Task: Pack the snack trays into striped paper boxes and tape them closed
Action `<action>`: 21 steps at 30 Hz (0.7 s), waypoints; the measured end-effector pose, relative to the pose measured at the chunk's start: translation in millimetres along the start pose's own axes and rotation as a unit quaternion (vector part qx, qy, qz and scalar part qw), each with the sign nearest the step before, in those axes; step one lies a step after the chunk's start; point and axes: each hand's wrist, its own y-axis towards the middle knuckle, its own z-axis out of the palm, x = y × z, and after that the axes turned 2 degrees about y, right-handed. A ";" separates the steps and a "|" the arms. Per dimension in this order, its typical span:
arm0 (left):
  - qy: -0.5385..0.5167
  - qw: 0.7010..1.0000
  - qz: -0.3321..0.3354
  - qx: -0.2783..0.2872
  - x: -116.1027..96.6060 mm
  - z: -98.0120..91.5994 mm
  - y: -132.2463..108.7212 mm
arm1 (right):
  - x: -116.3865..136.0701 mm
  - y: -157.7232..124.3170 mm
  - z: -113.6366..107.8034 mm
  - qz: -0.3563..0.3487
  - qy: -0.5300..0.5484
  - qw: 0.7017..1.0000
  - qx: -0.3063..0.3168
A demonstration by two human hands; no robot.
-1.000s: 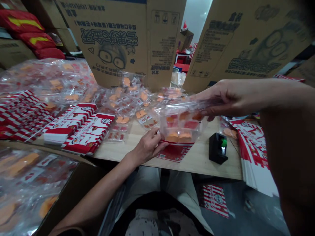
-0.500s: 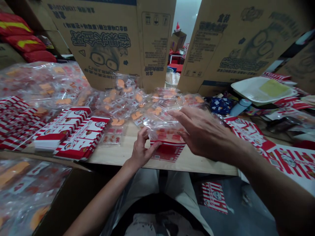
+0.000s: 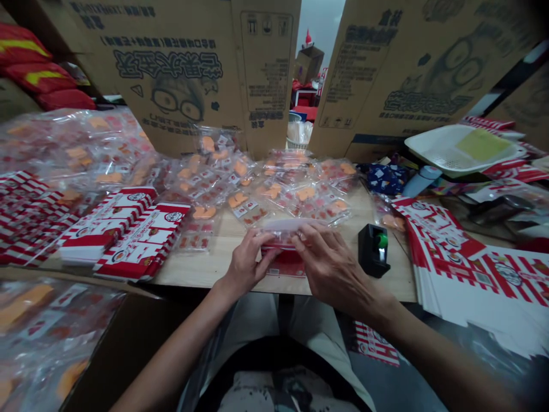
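At the table's front, a red-and-white paper box [image 3: 285, 266] lies between both hands with a clear plastic packet of sweets [image 3: 281, 237] at its opening. My left hand [image 3: 249, 260] grips the box and packet at their left edge, thumb along the near side. On the right, my right hand [image 3: 330, 263] has its fingers curled over the packet's right end and the box edge. My fingers hide part of both. Just beyond lie more clear packets [image 3: 306, 194] with orange and red pieces. A black tape dispenser [image 3: 374, 250] with a green core stands right of my right hand.
Striped flat boxes [image 3: 141, 240] are stacked at left, and more striped sheets [image 3: 480, 274] lie at right. An open carton of packets [image 3: 47, 326] stands front left. Tall cardboard cartons [image 3: 180, 74] form a back wall. A white basket [image 3: 429, 150] sits back right.
My right hand has come down and toward me from above the packet and now closes on its right end. The packet's top is lower and folded. The tape dispenser has come into sight.
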 end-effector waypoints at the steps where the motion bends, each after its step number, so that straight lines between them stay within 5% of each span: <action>1: 0.002 1.000 0.007 0.016 -2.4 -2.6 4.3 | 1.8 0.3 -1.0 0.009 0.016 1.000 0.015; 6: 0.002 0.998 -0.006 0.068 -7.3 -9.4 14.2 | -7.5 4.8 -13.3 0.032 0.152 0.985 0.071; 10: -0.030 0.998 -0.037 -0.034 0.9 -2.5 -2.4 | -25.7 -5.5 -19.0 0.088 0.124 0.988 -0.028; 13: -0.100 0.985 -0.093 -0.105 7.6 7.1 -14.8 | -32.8 -18.5 -10.8 0.122 0.135 0.983 -0.035; 21: -0.130 0.971 -0.177 -0.098 32.1 5.7 -4.3 | -35.2 -13.7 9.5 0.113 0.218 0.968 -0.043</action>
